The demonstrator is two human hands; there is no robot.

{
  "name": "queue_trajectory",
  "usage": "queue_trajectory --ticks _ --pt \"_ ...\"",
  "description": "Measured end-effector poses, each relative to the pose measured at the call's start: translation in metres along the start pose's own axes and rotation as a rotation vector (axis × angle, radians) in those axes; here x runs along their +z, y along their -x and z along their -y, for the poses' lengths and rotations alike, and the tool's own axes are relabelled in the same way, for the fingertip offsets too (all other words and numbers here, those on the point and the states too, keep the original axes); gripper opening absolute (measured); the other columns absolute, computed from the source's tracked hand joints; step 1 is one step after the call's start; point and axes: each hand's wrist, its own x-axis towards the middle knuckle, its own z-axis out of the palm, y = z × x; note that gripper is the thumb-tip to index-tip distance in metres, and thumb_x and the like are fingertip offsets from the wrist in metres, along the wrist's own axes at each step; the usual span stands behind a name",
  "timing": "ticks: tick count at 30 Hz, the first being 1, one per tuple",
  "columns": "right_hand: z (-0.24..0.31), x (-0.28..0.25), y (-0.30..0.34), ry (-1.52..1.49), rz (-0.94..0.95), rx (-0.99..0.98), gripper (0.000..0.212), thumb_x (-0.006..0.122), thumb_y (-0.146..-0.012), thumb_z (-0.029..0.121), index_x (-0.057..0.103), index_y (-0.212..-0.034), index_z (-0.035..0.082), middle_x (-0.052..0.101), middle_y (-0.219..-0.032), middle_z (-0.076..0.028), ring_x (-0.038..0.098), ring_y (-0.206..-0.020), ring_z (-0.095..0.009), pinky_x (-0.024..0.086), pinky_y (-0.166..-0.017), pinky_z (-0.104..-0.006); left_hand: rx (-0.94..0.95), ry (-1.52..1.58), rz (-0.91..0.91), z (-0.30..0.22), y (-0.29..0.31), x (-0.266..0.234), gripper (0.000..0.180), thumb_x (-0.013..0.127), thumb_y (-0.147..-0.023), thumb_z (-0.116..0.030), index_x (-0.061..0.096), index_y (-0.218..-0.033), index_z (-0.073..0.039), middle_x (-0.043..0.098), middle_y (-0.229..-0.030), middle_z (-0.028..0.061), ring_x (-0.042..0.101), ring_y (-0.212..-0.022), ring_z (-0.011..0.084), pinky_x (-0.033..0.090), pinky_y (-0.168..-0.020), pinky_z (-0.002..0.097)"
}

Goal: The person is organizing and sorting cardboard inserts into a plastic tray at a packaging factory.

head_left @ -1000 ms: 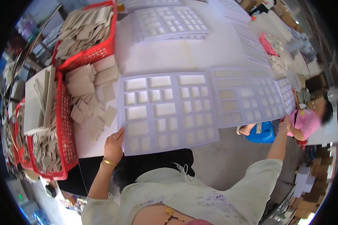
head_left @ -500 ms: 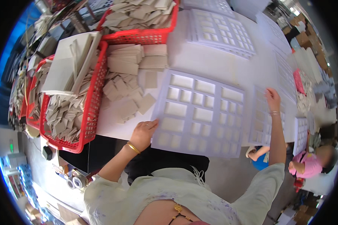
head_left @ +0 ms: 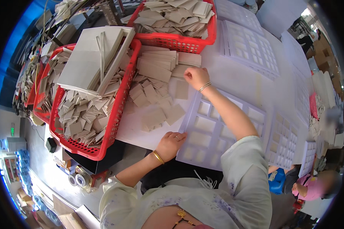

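Note:
A white tray (head_left: 202, 164) with rectangular compartments of several sizes lies at the near side of the table before me. My left hand (head_left: 172, 143), with a ring and a gold bangle, grips its left edge. My right hand (head_left: 197, 78) reaches across the tray to its far left corner, fingers curled beside a stack of grey card pieces (head_left: 189, 59). Whether a piece is between those fingers is hidden. A fanned stack of larger card pieces (head_left: 154, 68) and scattered smaller pieces (head_left: 155, 117) lie left of the tray.
A red basket (head_left: 132, 72) heaped with card pieces stands at the left, with large grey boards (head_left: 90, 57) on top. Another red basket (head_left: 172, 37) is behind it. More compartment trays lie far (head_left: 252, 47) and right (head_left: 283, 137). A person in pink (head_left: 309, 187) is at the right.
My right hand has swung from over the tray on the right to the card stacks at the left. My left hand stays at the tray's edge. The view has shifted.

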Motion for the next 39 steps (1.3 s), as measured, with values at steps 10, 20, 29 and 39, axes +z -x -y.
queue_trajectory --ticks 10,20,29,39 --pt "0.047 0.051 -0.019 0.052 0.036 0.248 0.025 0.074 -0.071 0.036 0.065 -0.083 0.016 0.068 -0.078 -0.003 0.065 -0.073 -0.021 0.040 -0.080 -0.0411 0.019 0.009 -0.012 0.006 0.002 0.000 0.031 0.055 -0.074 -0.008 0.064 -0.104 -0.005 0.060 -0.120 0.0051 0.060 -0.098 0.0217 0.046 -0.088 0.0377" --pt "-0.042 -0.072 0.078 -0.794 -0.295 0.330 0.015 0.068 -0.086 0.017 0.061 -0.091 0.005 0.060 -0.072 0.001 0.054 -0.060 -0.005 0.042 -0.050 -0.0205 0.006 0.052 -0.020 0.004 -0.002 -0.004 0.038 0.055 -0.068 0.000 0.065 -0.105 -0.005 0.061 -0.120 0.0048 0.062 -0.094 0.0222 0.047 -0.084 0.0364" --pt "-0.170 -0.196 0.259 -0.615 -0.431 0.917 0.015 0.068 -0.086 0.015 0.065 -0.094 0.003 0.056 -0.068 0.001 0.047 -0.051 -0.006 0.035 -0.042 -0.0219 0.044 0.038 -0.013 0.004 -0.007 -0.008 0.036 0.054 -0.069 0.001 0.066 -0.103 -0.004 0.063 -0.117 0.0055 0.062 -0.092 0.0236 0.047 -0.083 0.0370" --pt "-0.210 -0.210 0.303 -0.574 -0.367 1.030 0.016 0.066 -0.086 0.014 0.065 -0.096 0.003 0.053 -0.066 0.002 0.045 -0.051 -0.005 0.034 -0.040 -0.0225 0.017 -0.026 0.025 -0.008 -0.012 -0.012 0.039 0.053 -0.068 0.007 0.066 -0.103 -0.002 0.063 -0.119 0.0060 0.063 -0.090 0.0221 0.047 -0.081 0.0345"
